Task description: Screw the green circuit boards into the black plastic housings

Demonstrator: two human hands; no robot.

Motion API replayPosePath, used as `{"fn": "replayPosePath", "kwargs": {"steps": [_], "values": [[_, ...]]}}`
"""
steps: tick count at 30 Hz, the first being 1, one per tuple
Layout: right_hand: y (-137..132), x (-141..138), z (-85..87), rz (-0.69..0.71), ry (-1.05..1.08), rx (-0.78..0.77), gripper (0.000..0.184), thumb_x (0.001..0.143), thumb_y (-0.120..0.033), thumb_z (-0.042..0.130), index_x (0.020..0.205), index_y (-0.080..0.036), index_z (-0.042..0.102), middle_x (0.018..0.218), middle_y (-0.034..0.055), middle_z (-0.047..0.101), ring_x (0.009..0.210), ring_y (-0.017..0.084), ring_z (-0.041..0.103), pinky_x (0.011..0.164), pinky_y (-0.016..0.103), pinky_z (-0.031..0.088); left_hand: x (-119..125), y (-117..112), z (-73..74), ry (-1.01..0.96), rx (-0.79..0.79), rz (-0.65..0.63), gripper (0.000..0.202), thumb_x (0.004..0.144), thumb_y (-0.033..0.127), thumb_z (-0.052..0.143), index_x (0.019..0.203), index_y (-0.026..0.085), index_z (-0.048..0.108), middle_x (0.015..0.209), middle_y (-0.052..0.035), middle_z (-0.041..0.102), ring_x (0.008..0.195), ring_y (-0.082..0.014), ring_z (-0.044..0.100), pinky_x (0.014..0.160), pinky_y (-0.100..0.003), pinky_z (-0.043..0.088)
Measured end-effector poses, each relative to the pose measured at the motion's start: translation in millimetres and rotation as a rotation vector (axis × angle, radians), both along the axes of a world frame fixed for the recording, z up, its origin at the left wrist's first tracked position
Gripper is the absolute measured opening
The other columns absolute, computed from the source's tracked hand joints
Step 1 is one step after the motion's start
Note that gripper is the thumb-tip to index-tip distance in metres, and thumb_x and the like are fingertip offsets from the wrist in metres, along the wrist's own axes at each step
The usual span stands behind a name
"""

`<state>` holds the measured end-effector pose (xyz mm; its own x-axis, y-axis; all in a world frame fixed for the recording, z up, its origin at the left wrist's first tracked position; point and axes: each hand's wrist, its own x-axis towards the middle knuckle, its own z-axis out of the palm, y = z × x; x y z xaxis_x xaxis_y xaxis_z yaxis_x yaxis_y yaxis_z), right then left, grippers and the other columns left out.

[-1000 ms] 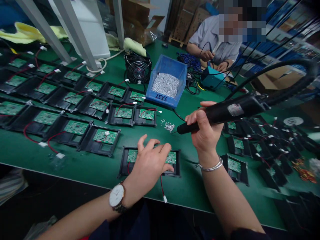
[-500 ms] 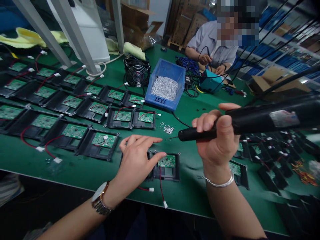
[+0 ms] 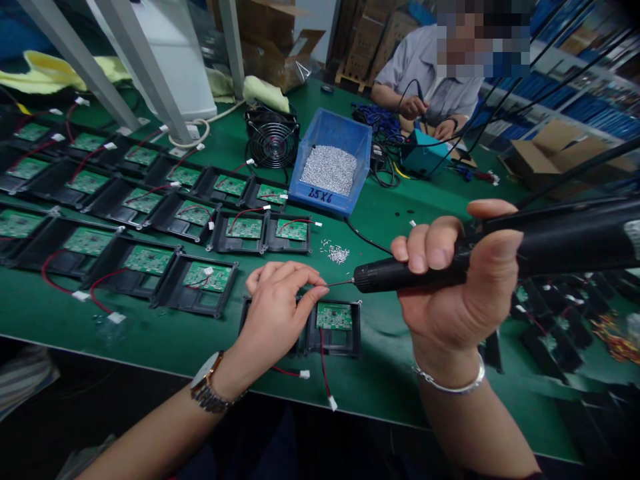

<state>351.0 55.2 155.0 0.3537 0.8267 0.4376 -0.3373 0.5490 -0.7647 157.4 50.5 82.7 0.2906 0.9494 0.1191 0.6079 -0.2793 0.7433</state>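
Both the left hand and the right hand now work at one spot, the end of the slim metal bit on the electric screwdriver. A second ago the left hand lay spread over the circuit board, while the bit pointed at the pile of loose screws. Half a second ago the left hand had swung aside, its forefinger near the tip but apart from it. That gap has gone: thumb and forefinger now come together at the tip and appear to pinch it. Whether a screw sits between them is too small to tell. The right hand is wrapped around the screwdriver, thumb lifted along its side, and holds it nearly level.

Beneath, the black plastic casing rests on the table with its circuit board uncovered and a red lead hanging toward the near edge. A second casing beside it is mostly hidden by the left hand.

As a judgement, the change means that attention has shifted from the board to readying the bit's tip, with the bit not yet at the board.
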Motion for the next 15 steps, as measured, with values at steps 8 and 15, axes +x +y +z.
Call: {"fn": "replayPosePath", "kwargs": {"steps": [8,15], "values": [[-6.4,-1.4,6.3,-0.001,-0.019,0.007,0.032,0.088,-0.045,0.092,0.105,-0.028,0.071,0.062,-0.0108,0.054,0.050,0.009,0.049,0.058,0.028,0.051,-4.3,1.9,2.6,-0.010,0.066,0.019,0.011,0.093,0.037,0.094,0.089,0.033,0.083,0.109,0.0044,0.083,0.115,-0.0281,0.067,0.103,-0.050,0.031],[-12.4,-3.5,12.5,0.010,-0.015,-0.016,0.034,0.084,-0.046,0.095,0.102,-0.030,0.072,0.060,-0.0112,0.053,0.048,0.010,0.046,0.055,0.029,0.049,-5.5,-2.2,6.5,0.011,0.158,0.014,0.006,0.097,0.035,0.089,0.092,0.036,0.086,0.112,0.0029,0.082,0.117,-0.0281,0.066,0.103,-0.052,0.032]]}}
